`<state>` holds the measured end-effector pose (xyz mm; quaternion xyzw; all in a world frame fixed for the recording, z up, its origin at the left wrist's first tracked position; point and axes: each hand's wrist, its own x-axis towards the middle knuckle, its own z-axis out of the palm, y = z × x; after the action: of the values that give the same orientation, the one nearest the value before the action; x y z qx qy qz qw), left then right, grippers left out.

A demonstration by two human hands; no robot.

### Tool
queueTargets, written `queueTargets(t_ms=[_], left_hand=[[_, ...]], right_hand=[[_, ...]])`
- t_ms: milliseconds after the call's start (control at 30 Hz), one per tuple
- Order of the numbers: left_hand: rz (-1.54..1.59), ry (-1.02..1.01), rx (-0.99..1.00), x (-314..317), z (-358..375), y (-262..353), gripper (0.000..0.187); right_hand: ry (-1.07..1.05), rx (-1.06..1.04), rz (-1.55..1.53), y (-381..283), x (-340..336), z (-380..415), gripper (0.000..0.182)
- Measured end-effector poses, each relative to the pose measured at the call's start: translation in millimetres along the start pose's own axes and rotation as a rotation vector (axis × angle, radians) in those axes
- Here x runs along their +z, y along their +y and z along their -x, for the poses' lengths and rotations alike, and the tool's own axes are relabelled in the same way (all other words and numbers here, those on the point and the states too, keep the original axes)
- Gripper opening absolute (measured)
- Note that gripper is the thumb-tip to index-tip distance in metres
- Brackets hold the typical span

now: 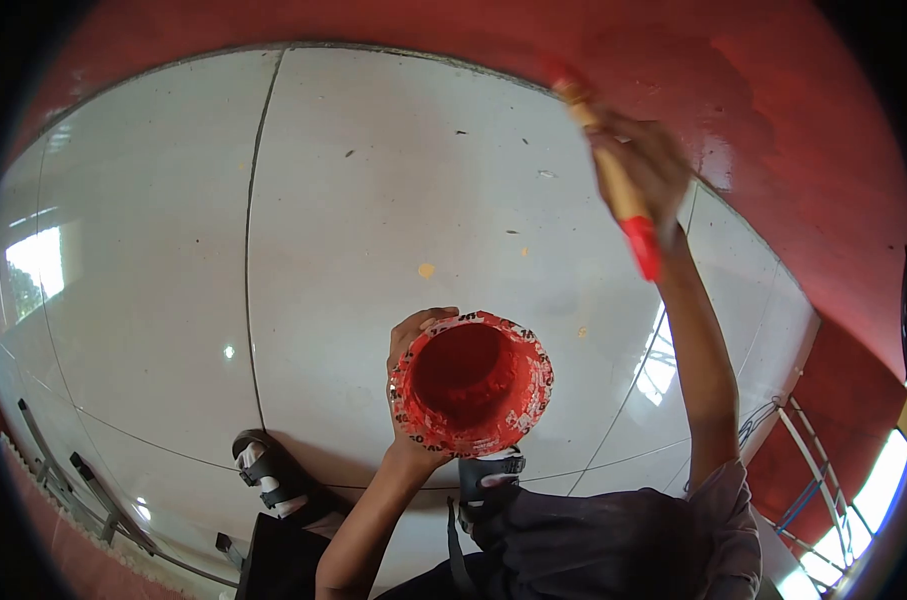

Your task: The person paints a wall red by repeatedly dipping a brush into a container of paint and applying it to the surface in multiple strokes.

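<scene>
My left hand [410,335] is wrapped round the left side of a paint container [538,380], whose open mouth faces up and shows red paint inside and smeared on its rim. At the upper right, my right hand [648,170] grips a paintbrush [621,187] by its wooden handle. The handle's near end is red, and the far end, blurred by motion, reaches the lower part of the red wall [633,50]. The fingers of my right hand are partly blurred.
White floor tiles [373,200] with dark joints and small specks lie below. Two sandalled feet [273,475] stand near the bottom. Metal frames [103,500] are at the lower left, and a metal rack [823,480] with cables at the lower right.
</scene>
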<state>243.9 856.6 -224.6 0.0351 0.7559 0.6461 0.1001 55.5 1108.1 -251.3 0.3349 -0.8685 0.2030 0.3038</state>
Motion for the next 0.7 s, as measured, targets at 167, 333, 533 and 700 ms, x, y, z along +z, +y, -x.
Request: queueTargets(t_ms=[167,333,533,700], left_hand=[[0.01,0.014,0.006,0,1,0,0.096],[0.034,0.038,0.014,0,-1,2,0.098],[0.02,0.032,0.014,-2,-1,2,0.1],[0.184,0.102,0.05,5,-7,3,0.096]], right_hand=[[-0.094,-0.007,0.05,16,7,-8,0.035],[-0.004,0.059,-0.001,1,-16,3,0.029],[-0.025,-0.032,0.058,17,1,-14,0.03],[-0.078,0.05,-0.045,-4,-8,-3,0.031]])
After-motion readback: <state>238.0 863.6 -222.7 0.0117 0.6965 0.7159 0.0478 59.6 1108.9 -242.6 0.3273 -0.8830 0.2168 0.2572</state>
